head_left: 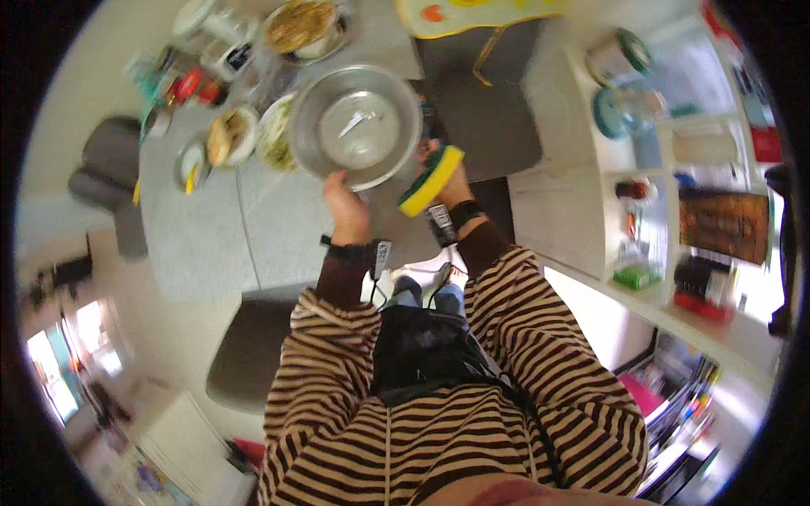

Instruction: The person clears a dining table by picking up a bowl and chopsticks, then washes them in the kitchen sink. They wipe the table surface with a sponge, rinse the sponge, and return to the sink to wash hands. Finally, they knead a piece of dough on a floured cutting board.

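Observation:
A round stainless-steel basin is in front of me, overlapping the table's right edge. My left hand grips its near rim, with the thumb over the edge. At the basin's right side, my right hand holds a yellow and green scouring sponge. Its fingers are partly hidden behind the sponge, so I cannot tell whether they also touch the basin. A bright patch shows on the basin's bottom; whether it is a reflection or water is unclear.
Left of the basin, the grey table bears a plate of green food, a bowl of food and a small bowl. Jars and another food dish stand farther back. Dark chairs and white shelving flank me.

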{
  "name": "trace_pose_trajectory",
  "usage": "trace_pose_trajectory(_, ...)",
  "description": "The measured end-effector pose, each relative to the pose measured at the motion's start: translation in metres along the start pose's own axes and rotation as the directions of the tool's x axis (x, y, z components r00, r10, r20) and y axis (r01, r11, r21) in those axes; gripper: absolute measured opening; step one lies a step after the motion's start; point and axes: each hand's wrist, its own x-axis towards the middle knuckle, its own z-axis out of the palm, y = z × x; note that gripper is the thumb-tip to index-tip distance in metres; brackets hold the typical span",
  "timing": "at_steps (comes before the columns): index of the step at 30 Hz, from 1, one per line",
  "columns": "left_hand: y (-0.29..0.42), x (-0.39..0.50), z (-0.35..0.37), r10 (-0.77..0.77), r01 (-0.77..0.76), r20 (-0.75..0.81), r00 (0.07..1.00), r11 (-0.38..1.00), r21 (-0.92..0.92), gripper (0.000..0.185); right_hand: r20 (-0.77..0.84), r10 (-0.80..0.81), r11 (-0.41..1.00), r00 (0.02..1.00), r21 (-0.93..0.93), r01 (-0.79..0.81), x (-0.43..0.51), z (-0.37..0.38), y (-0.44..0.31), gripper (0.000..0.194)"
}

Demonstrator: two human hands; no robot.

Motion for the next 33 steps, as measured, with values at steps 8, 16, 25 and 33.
trace_pose_trajectory(8, 0.016, -0.021, 0.003, -0.135, 0.131, 0.121, 0.983, 0.99, 0.044, 0.021, -0.017, -0.205, 0.961, 0.979, 0.188, 0.205, -0.05, 0.043, 0.01, 0.027)
trace_pose_trajectory(16, 0.013, -0.078, -0.016, -0.176, 0.136, 0.197, 0.964, 0.97, 0.202, 0.027, -0.202, -0.234, 0.956, 0.951, 0.128, 0.262, -0.131, 0.034, 0.004, 0.025)
trace_pose_trajectory(25, -0.032, -0.18, -0.036, -0.321, 0.158, 0.415, 0.851, 0.911, 0.38, 0.031, -0.366, -0.314, 0.874, 0.876, 0.248, 0.417, -0.251, -0.045, 0.005, 0.022)
trace_pose_trajectory(33, -0.121, -0.282, -0.08, -0.451, 0.224, 0.404, 0.795, 0.839, 0.495, 0.027, -0.422, -0.5, 0.725, 0.756, 0.273, 0.632, -0.391, -0.139, 0.013, 0.015)
